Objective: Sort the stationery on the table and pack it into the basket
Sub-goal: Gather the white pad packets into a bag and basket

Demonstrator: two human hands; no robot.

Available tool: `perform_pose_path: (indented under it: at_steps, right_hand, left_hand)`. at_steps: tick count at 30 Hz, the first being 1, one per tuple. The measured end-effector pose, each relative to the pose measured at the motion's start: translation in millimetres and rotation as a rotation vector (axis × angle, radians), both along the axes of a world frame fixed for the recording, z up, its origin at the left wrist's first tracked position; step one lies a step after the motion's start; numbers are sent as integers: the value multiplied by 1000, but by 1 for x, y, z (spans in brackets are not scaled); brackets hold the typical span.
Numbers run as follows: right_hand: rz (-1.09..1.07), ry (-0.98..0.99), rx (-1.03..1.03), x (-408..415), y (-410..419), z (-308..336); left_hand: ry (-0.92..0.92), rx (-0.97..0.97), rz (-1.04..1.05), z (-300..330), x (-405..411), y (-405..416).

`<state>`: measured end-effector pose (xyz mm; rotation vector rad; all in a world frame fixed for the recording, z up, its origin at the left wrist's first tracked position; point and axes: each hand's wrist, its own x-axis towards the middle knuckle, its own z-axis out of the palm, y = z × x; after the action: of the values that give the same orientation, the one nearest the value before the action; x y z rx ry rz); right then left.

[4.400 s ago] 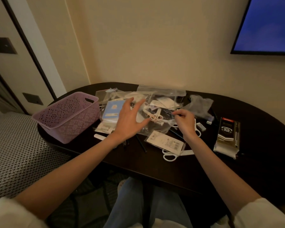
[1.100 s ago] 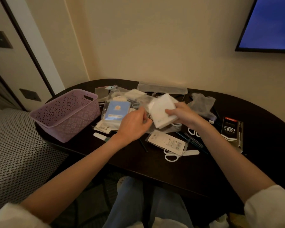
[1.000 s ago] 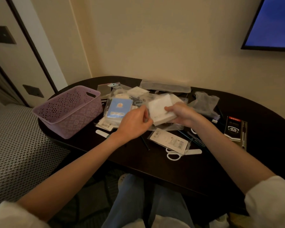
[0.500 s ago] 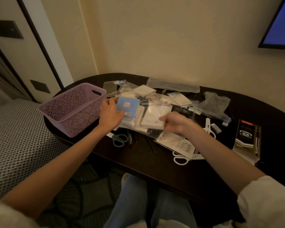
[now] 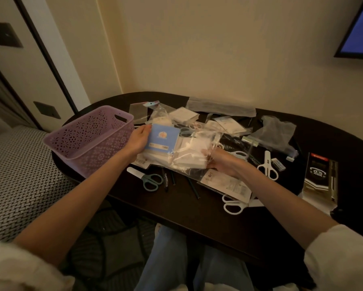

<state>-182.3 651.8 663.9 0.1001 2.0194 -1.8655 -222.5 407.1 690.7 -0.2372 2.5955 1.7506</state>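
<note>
Two hands work over dark table [image 5: 197,223], stationery heaped at centre. Lilac basket [image 5: 88,141] stands at left end, nothing visible inside. Left hand [image 5: 137,140] grips blue booklet [image 5: 162,140] by left edge, fingers curled round it; booklet lies just right of basket, long axis running away from person. Right hand [image 5: 221,162] pinches clear bag [image 5: 194,153] of white pads. Left hand nearer basket; booklet likely goes leftward over rim first.
</note>
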Motion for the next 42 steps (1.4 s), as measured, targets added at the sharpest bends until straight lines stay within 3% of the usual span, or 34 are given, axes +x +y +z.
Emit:
perform_pose_path:
  at_steps: [6, 12, 15, 21, 27, 36, 42]
  right_hand:
    - [-9, -31, -30, -3, 0, -5]
    - [33, -78, 67, 0, 2, -10]
    - [54, -42, 162, 3, -1, -6]
    - [143, 135, 639, 11, -5, 10]
    - [247, 76, 724, 35, 18, 55]
    - [-79, 459, 689, 9, 26, 139]
    - [-12, 518, 865, -59, -9, 130]
  left_hand:
    - [-59, 83, 27, 2, -6, -2]
    - [-127, 126, -8, 1, -2, -2]
    - [-90, 25, -61, 6, 4, 2]
    - [12, -169, -27, 9, 10, 4]
    - [179, -305, 17, 23, 13, -1]
    - [388, -399, -27, 59, -1, 18]
    - [455, -574, -188, 67, -31, 7]
